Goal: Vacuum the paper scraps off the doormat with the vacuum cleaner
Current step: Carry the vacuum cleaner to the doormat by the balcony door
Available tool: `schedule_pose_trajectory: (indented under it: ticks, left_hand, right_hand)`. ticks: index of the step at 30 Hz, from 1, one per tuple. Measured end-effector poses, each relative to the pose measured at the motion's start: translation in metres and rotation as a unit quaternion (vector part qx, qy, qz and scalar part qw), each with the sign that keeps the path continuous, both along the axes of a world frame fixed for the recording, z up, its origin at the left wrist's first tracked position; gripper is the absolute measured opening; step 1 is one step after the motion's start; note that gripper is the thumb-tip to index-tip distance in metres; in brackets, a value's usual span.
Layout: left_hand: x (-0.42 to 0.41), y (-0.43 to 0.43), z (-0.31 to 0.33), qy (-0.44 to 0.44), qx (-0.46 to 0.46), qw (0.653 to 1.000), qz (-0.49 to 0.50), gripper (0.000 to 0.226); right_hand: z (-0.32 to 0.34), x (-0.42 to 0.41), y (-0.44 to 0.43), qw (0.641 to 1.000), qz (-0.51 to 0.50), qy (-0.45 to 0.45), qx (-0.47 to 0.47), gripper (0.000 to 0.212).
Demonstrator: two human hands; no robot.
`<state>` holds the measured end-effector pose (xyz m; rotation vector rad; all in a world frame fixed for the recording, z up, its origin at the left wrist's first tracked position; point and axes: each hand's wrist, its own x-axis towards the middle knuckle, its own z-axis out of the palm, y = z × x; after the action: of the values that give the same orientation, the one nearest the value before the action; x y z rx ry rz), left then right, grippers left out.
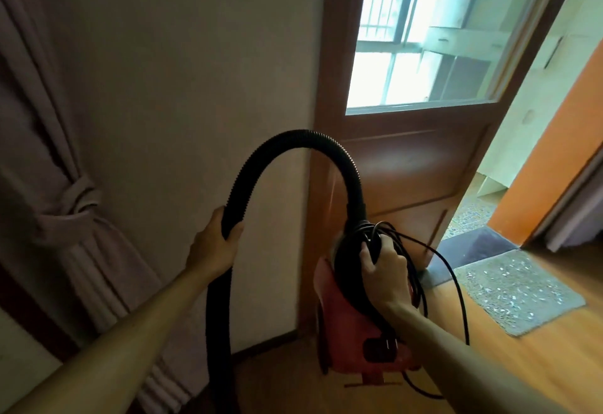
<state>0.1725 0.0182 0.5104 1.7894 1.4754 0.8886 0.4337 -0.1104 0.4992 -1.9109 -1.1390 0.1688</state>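
Observation:
A red vacuum cleaner (350, 325) hangs off the floor, its black top end wrapped in coiled black power cord (434, 270). My right hand (386, 270) grips that black top among the cord loops. A black ribbed hose (293, 142) arches up from the vacuum and comes down on the left, where my left hand (213, 242) holds it. The hose's lower end runs out of view at the bottom. A grey doormat (512, 289) strewn with several small white paper scraps lies on the wooden floor at the right, in front of the doorway.
A brown wooden door (408, 169) with a glass pane stands open behind the vacuum. An orange wall (551, 165) borders the doorway on the right. A tied-back curtain (68, 211) hangs at the left. A dark threshold strip (473, 247) lies beyond the mat.

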Motion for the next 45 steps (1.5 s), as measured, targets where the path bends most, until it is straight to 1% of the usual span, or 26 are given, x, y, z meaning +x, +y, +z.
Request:
schedule_pose_trajectory:
  ticks: [3,9,13,17,22,26,30,35,39,45]
  left_hand:
    - [0.042,0.002,0.031,0.002,0.011,1.0,-0.008,0.046]
    - [0.129,0.008,0.086,0.005,0.044,0.998,-0.033,0.038]
    - [0.191,0.006,0.118,0.023,0.08,0.995,-0.052,0.042]
    - [0.256,-0.003,0.144,0.036,0.09,0.992,-0.078,0.046]
    - [0.329,-0.025,0.181,0.029,0.103,0.988,-0.113,0.04]
    - [0.38,-0.043,0.207,0.028,0.111,0.985,-0.133,0.039]
    - [0.426,-0.062,0.224,0.011,0.125,0.974,-0.187,0.04]
    - [0.485,-0.067,0.234,-0.007,0.124,0.962,-0.243,0.039]
    - [0.538,-0.058,0.231,-0.004,0.122,0.951,-0.283,0.038]
    - [0.627,-0.029,0.238,0.024,0.134,0.923,-0.36,0.042]
  right_hand:
    - [0.028,0.035,-0.005,0.999,-0.029,-0.016,0.028,0.025]
    - [0.076,0.107,-0.013,0.995,-0.077,-0.018,0.059,0.023]
    - [0.104,0.159,-0.026,0.99,-0.116,-0.029,0.07,0.023]
    - [0.133,0.207,-0.049,0.984,-0.162,-0.02,0.073,0.027]
    - [0.166,0.263,-0.085,0.975,-0.205,-0.032,0.076,0.032]
    - [0.183,0.305,-0.115,0.964,-0.246,-0.051,0.089,0.029]
    - [0.198,0.341,-0.14,0.951,-0.288,-0.064,0.092,0.03]
    - [0.206,0.385,-0.158,0.936,-0.333,-0.075,0.091,0.037]
    - [0.205,0.424,-0.161,0.923,-0.367,-0.079,0.087,0.035]
    - [0.213,0.476,-0.155,0.898,-0.423,-0.071,0.097,0.033]
